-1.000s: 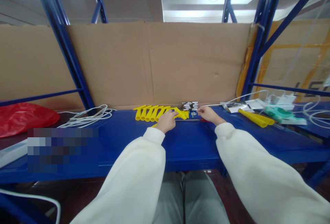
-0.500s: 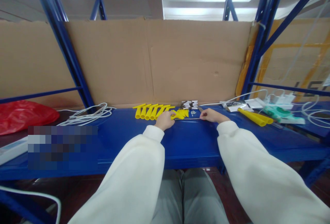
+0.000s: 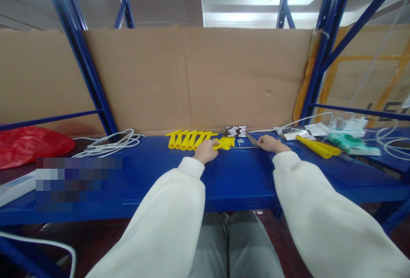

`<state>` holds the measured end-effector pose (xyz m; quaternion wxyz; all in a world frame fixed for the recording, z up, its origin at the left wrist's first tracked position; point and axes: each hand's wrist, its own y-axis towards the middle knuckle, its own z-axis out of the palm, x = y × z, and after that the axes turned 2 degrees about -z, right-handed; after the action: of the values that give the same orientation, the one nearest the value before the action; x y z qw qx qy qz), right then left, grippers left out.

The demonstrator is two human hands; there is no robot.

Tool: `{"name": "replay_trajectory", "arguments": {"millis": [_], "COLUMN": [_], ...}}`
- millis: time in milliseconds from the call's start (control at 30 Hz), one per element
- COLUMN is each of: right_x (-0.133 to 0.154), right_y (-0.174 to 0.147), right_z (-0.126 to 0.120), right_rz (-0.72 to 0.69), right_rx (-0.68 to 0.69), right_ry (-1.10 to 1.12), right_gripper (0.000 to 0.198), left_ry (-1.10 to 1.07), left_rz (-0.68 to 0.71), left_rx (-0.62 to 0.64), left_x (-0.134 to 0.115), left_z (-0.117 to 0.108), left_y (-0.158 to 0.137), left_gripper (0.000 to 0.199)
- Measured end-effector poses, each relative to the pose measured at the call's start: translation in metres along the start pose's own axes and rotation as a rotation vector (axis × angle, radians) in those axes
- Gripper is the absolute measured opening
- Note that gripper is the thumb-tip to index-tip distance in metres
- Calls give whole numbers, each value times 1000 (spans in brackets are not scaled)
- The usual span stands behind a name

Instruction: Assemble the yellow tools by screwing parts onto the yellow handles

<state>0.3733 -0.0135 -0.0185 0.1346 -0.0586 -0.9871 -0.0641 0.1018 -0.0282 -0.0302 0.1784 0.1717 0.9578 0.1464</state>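
Yellow piece (image 3: 222, 144) at left hand's (image 3: 205, 152) 2 o'clock, seemingly pinched in its fingers. Right hand (image 3: 268, 144) bunched by a dark strip (image 3: 252, 140) at its 9 o'clock; can't tell if gripped. Best: light, steady left pinch, right fingers low, piece clear of yellow cones (image 3: 184, 143) toward 10 o'clock.

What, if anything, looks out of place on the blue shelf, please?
Two long yellow cones lie slanted at the right, beside a green-and-white packet, apart from the neat row of yellow cones further left, so they look stray. I see no spill.
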Motion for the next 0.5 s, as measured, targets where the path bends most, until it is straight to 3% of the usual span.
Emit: {"name": "replay_trajectory", "arguments": {"millis": [200,500], "right_x": [0,-7], "right_y": [9,27], "right_z": [11,24], "right_rz": [101,189], "right_rx": [-134,-178], "right_ry": [27,36], "right_gripper": [27,36], "left_ry": [-11,0], "left_rz": [3,28], "left_rx": [2,22], "left_x": [1,0], "left_z": [1,2], "left_y": [1,1], "left_gripper": [47,48]}}
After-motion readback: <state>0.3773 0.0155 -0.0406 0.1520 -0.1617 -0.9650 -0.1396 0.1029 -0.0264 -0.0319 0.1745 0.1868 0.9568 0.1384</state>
